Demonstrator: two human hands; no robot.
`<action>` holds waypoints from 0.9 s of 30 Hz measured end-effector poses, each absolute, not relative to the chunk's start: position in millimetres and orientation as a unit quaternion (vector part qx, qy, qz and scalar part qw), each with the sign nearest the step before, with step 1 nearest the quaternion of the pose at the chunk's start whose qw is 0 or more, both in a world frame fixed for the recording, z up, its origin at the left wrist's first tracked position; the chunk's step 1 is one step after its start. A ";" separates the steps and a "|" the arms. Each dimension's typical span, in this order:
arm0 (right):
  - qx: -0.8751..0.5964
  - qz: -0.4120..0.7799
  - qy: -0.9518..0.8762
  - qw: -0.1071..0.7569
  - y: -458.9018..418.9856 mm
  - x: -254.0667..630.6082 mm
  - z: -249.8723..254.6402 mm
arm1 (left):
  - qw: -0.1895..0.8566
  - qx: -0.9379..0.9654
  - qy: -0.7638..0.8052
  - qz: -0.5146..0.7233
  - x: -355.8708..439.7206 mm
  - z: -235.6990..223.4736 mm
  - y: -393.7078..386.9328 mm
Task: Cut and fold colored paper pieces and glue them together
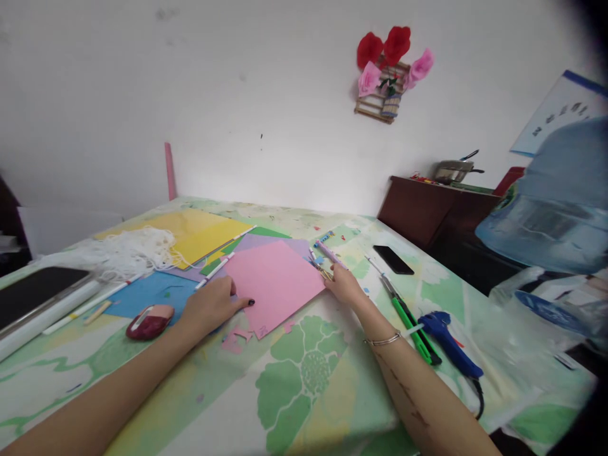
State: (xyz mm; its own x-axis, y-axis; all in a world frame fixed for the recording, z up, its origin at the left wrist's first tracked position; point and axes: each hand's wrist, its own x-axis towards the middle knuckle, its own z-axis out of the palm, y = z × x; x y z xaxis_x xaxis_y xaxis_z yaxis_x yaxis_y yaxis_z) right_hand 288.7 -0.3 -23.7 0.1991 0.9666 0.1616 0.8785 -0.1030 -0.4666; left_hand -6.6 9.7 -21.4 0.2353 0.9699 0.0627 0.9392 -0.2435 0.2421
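A pink paper sheet (273,278) lies on the flower-patterned table (304,380). My left hand (211,305) rests on the sheet's near-left edge, fingers curled loosely with one fingertip pressed on the paper. My right hand (342,284) is at the sheet's right corner, where its fingers close around small scissors (325,271) with a purple handle. Under the pink sheet lie purple, blue (147,292) and yellow (199,233) sheets. Small pink scraps (236,339) sit near the front edge of the sheet.
A dark red tape measure (149,321), pens (213,271), white string (123,250) and a tablet (33,288) lie on the left. On the right are a phone (393,259), green cutters (411,320) and a blue glue gun (449,342). A water jug (555,202) stands right.
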 end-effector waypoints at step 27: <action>-0.720 0.099 -0.592 0.349 -2.6 291.2 -25.1 | 0.034 0.791 0.603 0.099 -10.9 -23.2 12.4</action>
State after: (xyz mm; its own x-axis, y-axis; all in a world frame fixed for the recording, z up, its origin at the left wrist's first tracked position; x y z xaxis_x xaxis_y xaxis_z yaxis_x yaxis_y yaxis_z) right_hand 291.2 -2.6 -25.1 0.2804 0.9209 0.2707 0.7828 -0.0561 -0.6197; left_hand -10.9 12.4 -23.2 0.2527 0.9607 0.1150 0.9471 -0.2699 0.1739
